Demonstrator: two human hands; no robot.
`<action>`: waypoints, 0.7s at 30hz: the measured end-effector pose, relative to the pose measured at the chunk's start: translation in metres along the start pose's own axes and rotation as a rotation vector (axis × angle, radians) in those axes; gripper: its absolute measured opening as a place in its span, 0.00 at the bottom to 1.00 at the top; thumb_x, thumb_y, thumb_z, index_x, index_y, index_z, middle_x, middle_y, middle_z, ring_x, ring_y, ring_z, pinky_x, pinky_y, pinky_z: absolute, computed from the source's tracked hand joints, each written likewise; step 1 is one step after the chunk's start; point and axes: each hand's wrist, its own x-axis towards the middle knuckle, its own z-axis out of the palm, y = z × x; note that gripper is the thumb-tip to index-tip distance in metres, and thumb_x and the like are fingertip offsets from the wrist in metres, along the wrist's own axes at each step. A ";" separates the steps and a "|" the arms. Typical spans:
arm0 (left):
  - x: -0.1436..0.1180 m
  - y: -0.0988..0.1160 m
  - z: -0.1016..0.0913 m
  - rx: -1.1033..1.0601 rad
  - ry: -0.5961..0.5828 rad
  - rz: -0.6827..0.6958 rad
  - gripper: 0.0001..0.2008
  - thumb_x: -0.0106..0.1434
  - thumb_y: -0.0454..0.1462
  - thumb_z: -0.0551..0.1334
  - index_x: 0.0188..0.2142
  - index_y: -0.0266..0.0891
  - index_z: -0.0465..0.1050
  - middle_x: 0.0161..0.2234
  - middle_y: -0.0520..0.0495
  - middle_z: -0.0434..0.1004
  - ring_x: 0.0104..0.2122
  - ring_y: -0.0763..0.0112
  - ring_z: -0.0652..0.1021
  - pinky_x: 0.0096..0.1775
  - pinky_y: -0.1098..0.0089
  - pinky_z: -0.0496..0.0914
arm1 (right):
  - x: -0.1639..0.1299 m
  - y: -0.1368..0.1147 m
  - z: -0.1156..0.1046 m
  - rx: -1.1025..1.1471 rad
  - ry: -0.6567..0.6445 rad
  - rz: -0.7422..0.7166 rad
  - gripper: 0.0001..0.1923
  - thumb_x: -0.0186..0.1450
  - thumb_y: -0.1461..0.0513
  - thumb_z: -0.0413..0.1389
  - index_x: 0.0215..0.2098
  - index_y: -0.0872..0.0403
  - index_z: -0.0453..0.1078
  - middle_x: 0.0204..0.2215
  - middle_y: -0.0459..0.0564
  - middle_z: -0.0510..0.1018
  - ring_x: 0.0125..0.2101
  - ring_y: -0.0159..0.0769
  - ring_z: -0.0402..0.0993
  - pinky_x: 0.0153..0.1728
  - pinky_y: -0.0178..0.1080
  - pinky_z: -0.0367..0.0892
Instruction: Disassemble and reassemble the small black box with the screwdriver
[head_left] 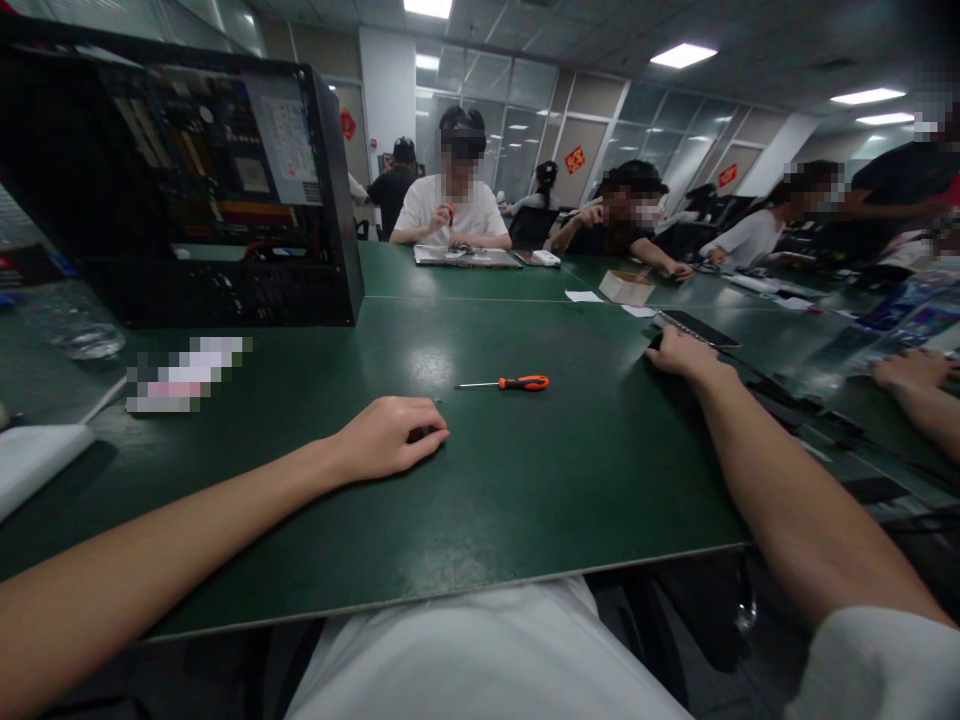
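My left hand [390, 437] rests on the green table with its fingers curled in and the thumb close to the index finger; whether anything is inside I cannot see. A tiny light-coloured piece [438, 401] lies by its knuckles. To the right of that hand, a screwdriver [525, 383] with an orange and black handle lies flat, its shaft pointing left, untouched. My right hand [686, 352] is stretched out to the right side, fingers bent down over something dark that I cannot make out. Just beyond it lies a thin black panel [697, 328].
An opened black computer case [281, 290] stands at the back left, near a plastic bottle [71, 315] and a white device [37, 460]. A small box [627, 288] sits farther back. Across the table a person [454, 210] works; another person's hand [911, 370] rests at far right.
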 end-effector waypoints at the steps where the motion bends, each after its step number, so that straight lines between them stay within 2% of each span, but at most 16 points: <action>1: 0.000 0.000 0.000 0.000 -0.001 0.003 0.10 0.71 0.37 0.59 0.38 0.37 0.78 0.36 0.45 0.81 0.34 0.68 0.79 0.38 0.71 0.70 | 0.000 0.000 -0.001 0.002 0.000 0.000 0.33 0.73 0.49 0.50 0.68 0.61 0.54 0.64 0.76 0.63 0.64 0.61 0.63 0.59 0.58 0.60; 4: 0.000 0.000 0.000 -0.007 -0.003 0.006 0.10 0.71 0.37 0.59 0.38 0.36 0.78 0.37 0.44 0.80 0.34 0.68 0.79 0.38 0.71 0.70 | 0.000 -0.001 -0.002 0.000 0.019 0.016 0.32 0.73 0.50 0.51 0.68 0.59 0.56 0.64 0.70 0.65 0.62 0.56 0.65 0.59 0.57 0.63; 8: -0.001 -0.001 0.000 -0.016 -0.015 -0.001 0.10 0.72 0.37 0.59 0.38 0.37 0.78 0.37 0.45 0.80 0.34 0.68 0.79 0.38 0.71 0.70 | -0.001 0.000 -0.004 0.001 0.070 0.064 0.26 0.71 0.52 0.56 0.63 0.55 0.65 0.59 0.58 0.71 0.55 0.46 0.72 0.55 0.55 0.70; 21: 0.000 0.000 0.000 -0.015 -0.029 0.001 0.10 0.72 0.37 0.59 0.38 0.37 0.78 0.37 0.45 0.80 0.35 0.69 0.79 0.39 0.71 0.70 | -0.005 -0.005 -0.010 0.020 0.066 -0.013 0.23 0.71 0.54 0.58 0.60 0.55 0.68 0.57 0.57 0.73 0.52 0.43 0.74 0.51 0.52 0.73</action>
